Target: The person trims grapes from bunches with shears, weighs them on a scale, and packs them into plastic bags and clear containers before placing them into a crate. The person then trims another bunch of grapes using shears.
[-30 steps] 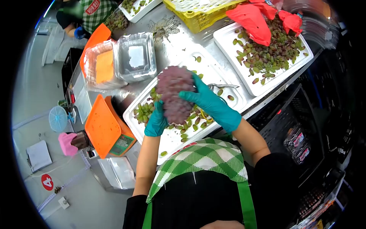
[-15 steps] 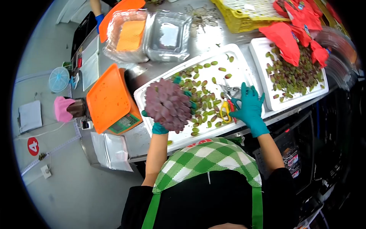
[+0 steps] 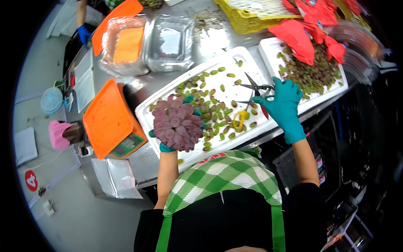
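My left hand [image 3: 166, 147], in a teal glove, holds up a bunch of purple grapes [image 3: 177, 124] from beneath; the bunch hides most of the palm, and fingertips show at its edges. In my gloved right hand [image 3: 283, 103] are the dark handles of pointed scissors [image 3: 254, 86], their blades parted and directed left. Below both hands lies a white tray [image 3: 191, 157] with loose green and reddish grapes [image 3: 216, 113]. Yellow-handled scissors [image 3: 239, 119] rest in it, beside another metal tool near my right fingers.
An orange scale [image 3: 110, 122] stands left of the tray. Behind are clear plastic boxes [image 3: 170, 44] and a yellow crate [image 3: 243, 19]. At right, a second white tray [image 3: 268, 46] holds grapes under red bags [image 3: 296, 40]. A co-worker's blue-gloved hand [image 3: 84, 35] shows at top left.
My right hand has left the bunch, reached down to the tray's right side and taken hold of the scissors, which are now raised. My left hand keeps the bunch, now lower and tilted toward the camera.
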Demonstrator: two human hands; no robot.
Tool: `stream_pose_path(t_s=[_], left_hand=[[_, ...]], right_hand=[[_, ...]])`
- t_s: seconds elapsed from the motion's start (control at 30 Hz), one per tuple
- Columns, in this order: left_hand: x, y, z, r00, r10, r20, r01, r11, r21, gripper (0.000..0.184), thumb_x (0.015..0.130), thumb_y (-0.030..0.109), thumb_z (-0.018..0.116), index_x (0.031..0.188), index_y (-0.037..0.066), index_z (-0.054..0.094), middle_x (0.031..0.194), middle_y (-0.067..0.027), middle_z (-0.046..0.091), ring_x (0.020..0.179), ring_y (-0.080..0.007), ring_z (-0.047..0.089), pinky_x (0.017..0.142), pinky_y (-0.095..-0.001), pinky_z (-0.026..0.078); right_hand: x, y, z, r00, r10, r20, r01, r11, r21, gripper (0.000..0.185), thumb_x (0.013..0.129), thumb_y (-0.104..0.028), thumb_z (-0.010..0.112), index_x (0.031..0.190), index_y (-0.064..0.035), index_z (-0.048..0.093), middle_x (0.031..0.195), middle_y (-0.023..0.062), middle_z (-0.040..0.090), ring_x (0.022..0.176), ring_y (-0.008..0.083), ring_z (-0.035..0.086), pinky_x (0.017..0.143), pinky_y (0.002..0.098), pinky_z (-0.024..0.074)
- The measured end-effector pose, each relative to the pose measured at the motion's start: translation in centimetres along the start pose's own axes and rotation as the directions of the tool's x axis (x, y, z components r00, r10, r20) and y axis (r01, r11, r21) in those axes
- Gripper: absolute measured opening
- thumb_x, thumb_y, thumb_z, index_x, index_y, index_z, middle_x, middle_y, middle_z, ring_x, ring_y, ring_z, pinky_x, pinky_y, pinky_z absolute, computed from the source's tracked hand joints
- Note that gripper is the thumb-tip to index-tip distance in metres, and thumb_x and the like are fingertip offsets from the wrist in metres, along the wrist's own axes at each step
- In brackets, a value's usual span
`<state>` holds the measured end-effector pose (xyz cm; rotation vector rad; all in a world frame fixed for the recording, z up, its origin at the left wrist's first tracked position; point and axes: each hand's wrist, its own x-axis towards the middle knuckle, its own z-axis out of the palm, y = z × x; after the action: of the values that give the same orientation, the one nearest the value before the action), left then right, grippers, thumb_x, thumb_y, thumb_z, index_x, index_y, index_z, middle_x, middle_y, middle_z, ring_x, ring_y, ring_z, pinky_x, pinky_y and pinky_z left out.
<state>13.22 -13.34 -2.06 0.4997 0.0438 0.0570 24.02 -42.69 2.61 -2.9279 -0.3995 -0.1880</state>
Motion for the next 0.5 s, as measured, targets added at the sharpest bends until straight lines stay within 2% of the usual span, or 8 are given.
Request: stream_pose_path(t_s=[0.1, 0.2, 0.3, 0.33, 0.43, 0.47, 0.5], left_hand=[[-0.3, 0.1, -0.1, 1.0, 0.003, -0.021, -0.003, 1.0, 0.02, 0.082, 0.073, 0.06, 0.04, 0.135, 0.012, 0.012, 0.137, -0.0113, 0.02, 0.123, -0.03, 0.025, 0.101, -0.0455, 0.022], [-0.5, 0.1, -0.1, 1.0, 0.003, -0.028, -0.002, 0.999, 0.032, 0.081, 0.074, 0.058, 0.039, 0.135, 0.012, 0.012, 0.137, -0.011, 0.02, 0.123, -0.0297, 0.024, 0.101, -0.0451, 0.021], [-0.7, 0.0, -0.1, 1.0, 0.0, -0.031, 0.001, 0.999, 0.043, 0.079, 0.075, 0.057, 0.039, 0.135, 0.012, 0.012, 0.137, -0.0108, 0.019, 0.123, -0.0293, 0.024, 0.102, -0.0448, 0.021], [-0.8, -0.1, -0.1, 0.999, -0.004, -0.032, 0.006, 0.999, 0.043, 0.079, 0.075, 0.057, 0.038, 0.135, 0.012, 0.012, 0.137, -0.0107, 0.019, 0.123, -0.0292, 0.024, 0.102, -0.0447, 0.021], [-1.0, -0.4, 0.0, 0.999, -0.009, -0.031, 0.011, 0.999, 0.045, 0.077, 0.076, 0.055, 0.038, 0.135, 0.013, 0.012, 0.137, -0.0105, 0.019, 0.124, -0.0289, 0.024, 0.102, -0.0443, 0.02], [-1.1, -0.5, 0.0, 0.999, -0.011, -0.033, 0.013, 0.999, 0.047, 0.077, 0.076, 0.055, 0.038, 0.135, 0.013, 0.012, 0.137, -0.0104, 0.019, 0.124, -0.0288, 0.024, 0.102, -0.0442, 0.02], [-1.2, -0.5, 0.1, 0.999, -0.012, -0.031, 0.013, 0.999, 0.048, 0.076, 0.077, 0.055, 0.038, 0.135, 0.013, 0.012, 0.137, -0.0103, 0.019, 0.124, -0.0287, 0.024, 0.102, -0.0441, 0.02]], right_hand=[[0.2, 0.9, -0.5, 0.998, -0.017, -0.054, 0.016, 1.0, -0.008, 0.08, 0.049, -0.062, 0.067, 0.103, -0.0057, 0.051, 0.086, 0.0162, 0.043, 0.085, 0.029, 0.041, 0.068, 0.0407, 0.0292], [0.3, 1.2, -1.4, 0.998, -0.002, -0.059, 0.003, 1.0, 0.031, 0.069, 0.056, -0.054, 0.068, 0.104, -0.0069, 0.052, 0.087, 0.0153, 0.044, 0.086, 0.0288, 0.042, 0.069, 0.041, 0.0292], [0.3, 0.5, -2.2, 0.998, -0.052, -0.044, 0.052, 0.999, -0.006, 0.056, 0.062, -0.046, 0.067, 0.102, -0.0082, 0.054, 0.086, 0.0135, 0.046, 0.086, 0.0278, 0.042, 0.07, 0.0414, 0.0292], [0.4, 0.6, -1.7, 0.987, -0.126, -0.098, 0.125, 0.992, -0.018, 0.046, 0.065, -0.041, 0.066, 0.096, -0.0086, 0.056, 0.083, 0.0125, 0.047, 0.083, 0.0274, 0.044, 0.068, 0.0413, 0.0294], [1.2, 1.0, 1.2, 0.992, -0.115, -0.05, 0.112, 0.992, -0.052, 0.038, 0.065, -0.038, 0.066, 0.087, -0.009, 0.057, 0.082, 0.0132, 0.048, 0.079, 0.0277, 0.046, 0.067, 0.0414, 0.0299], [1.7, 0.9, 2.1, 0.996, -0.083, -0.028, 0.082, 0.996, -0.037, 0.031, 0.066, -0.034, 0.065, 0.081, -0.0091, 0.056, 0.082, 0.0137, 0.048, 0.077, 0.0285, 0.047, 0.066, 0.0418, 0.0307], [2.0, 1.0, 3.3, 0.998, -0.065, -0.012, 0.064, 0.996, -0.055, 0.03, 0.067, -0.033, 0.064, 0.084, -0.0097, 0.057, 0.082, 0.0124, 0.048, 0.079, 0.0283, 0.047, 0.067, 0.0416, 0.0308]])
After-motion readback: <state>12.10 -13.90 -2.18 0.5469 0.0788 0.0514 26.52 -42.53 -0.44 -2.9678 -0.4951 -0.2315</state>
